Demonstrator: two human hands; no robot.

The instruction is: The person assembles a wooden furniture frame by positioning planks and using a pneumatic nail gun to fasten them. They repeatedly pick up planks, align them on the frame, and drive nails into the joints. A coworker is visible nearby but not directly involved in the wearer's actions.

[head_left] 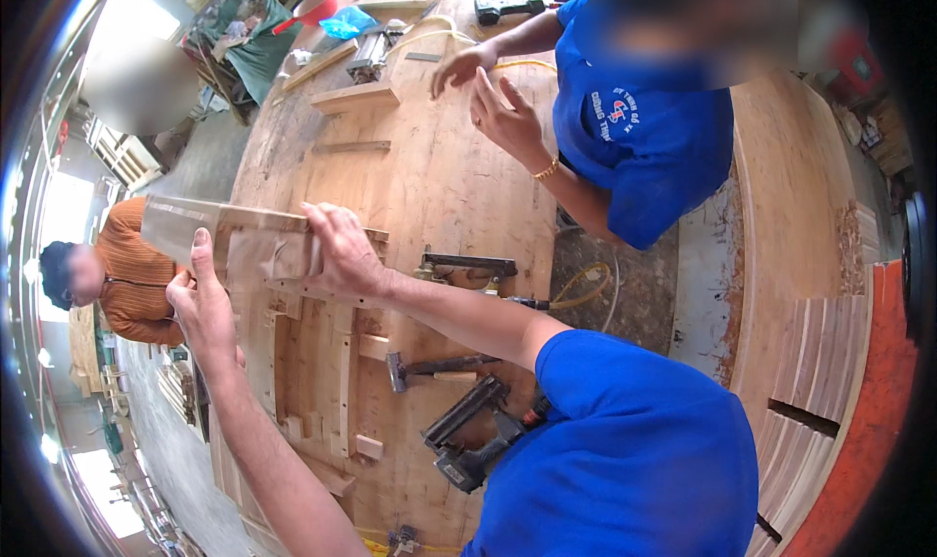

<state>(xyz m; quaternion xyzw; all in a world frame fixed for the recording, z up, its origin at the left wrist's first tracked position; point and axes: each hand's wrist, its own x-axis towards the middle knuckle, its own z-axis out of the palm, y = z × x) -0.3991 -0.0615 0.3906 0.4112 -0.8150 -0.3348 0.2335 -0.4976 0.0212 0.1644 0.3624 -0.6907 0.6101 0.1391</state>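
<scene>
A pale wooden piece (185, 223), smeared by motion, is held up over the workbench (449, 181) toward its left side. My left hand (208, 308) grips its near side with the thumb raised against the wood. Its other fingers are partly hidden. My right hand (344, 251) is closed over the right end of the same piece. Below lie wooden strips (345, 381), partly covered by my arms. A hammer (397, 371) and a black nail gun (478, 438) rest on the bench near my right forearm.
Across the bench stands a co-worker in a blue shirt (644, 137), both hands raised. Another person in an orange-brown top (142, 269) is at the left. Another nail gun (512, 6), a red scoop-like container (317, 7) and a blue plastic bag (348, 23) lie at the far end.
</scene>
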